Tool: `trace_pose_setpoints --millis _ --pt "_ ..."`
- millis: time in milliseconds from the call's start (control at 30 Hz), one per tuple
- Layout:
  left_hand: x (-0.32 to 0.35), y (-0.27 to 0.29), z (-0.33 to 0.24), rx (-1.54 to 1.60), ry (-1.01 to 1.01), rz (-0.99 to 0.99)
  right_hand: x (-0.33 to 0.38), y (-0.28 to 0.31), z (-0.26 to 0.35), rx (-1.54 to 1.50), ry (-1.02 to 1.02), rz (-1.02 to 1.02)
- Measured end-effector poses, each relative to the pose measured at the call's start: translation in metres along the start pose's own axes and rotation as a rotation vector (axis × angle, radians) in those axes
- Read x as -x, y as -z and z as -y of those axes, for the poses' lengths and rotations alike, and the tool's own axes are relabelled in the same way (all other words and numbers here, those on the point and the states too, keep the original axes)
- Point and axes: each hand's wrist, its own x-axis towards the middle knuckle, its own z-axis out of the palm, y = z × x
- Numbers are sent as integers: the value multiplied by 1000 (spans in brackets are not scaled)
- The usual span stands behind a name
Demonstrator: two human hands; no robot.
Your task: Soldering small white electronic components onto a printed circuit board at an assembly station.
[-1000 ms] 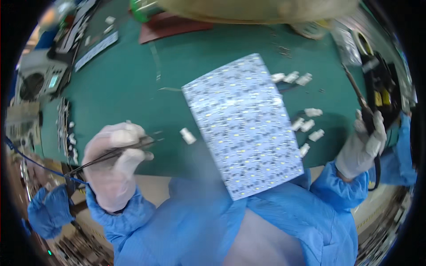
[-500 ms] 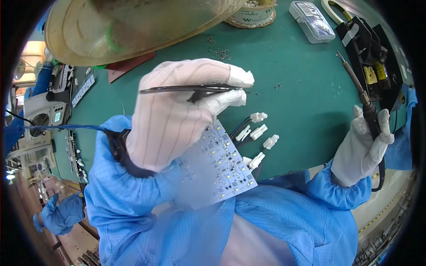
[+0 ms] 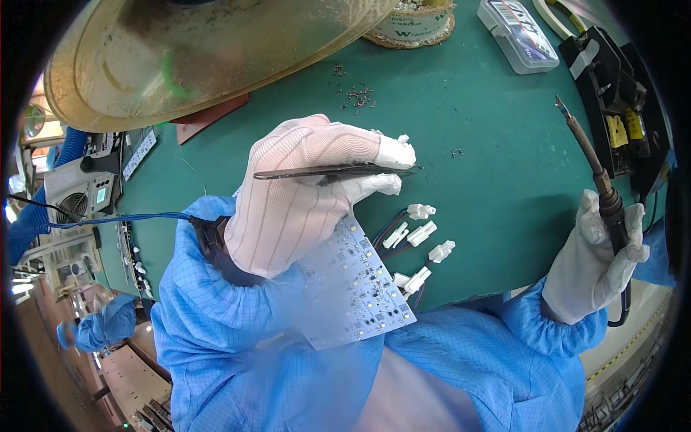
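In the head view, our left hand [image 3: 291, 209] pinches black tweezers [image 3: 309, 172] above the LED circuit board [image 3: 363, 291], while our right hand [image 3: 592, 268] grasps a soldering iron [image 3: 586, 149] well apart. The board seems to overhang the green mat's [image 3: 497, 155] near edge, so our dragging left sleeve [image 3: 212, 309] could tip it; a hot tip swung inward could scorch the white connectors [image 3: 422, 232]. Room lies between connectors and iron.
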Motion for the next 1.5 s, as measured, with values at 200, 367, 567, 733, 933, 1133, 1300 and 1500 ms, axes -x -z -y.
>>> trace_pose_setpoints --millis 200,367,567,733,933,1133,1300,1500 --pt "-1 1 1 16 11 0 -1 4 0 -98 -27 34" --pt "-2 -1 2 3 4 11 1 3 1 -15 18 68" --pt "0 0 4 6 33 26 2 3 -3 56 34 95" --pt "-3 -4 4 94 17 4 0 7 0 40 25 132" --pt "-2 -5 7 102 3 16 1 6 0 -2 10 135" --pt "1 2 5 101 -50 7 1 6 -2 18 17 79" --pt "16 47 -8 38 -96 4 -2 1 -3 -110 31 291" --pt "70 109 -4 19 -20 -101 1 17 8 -407 -297 332"
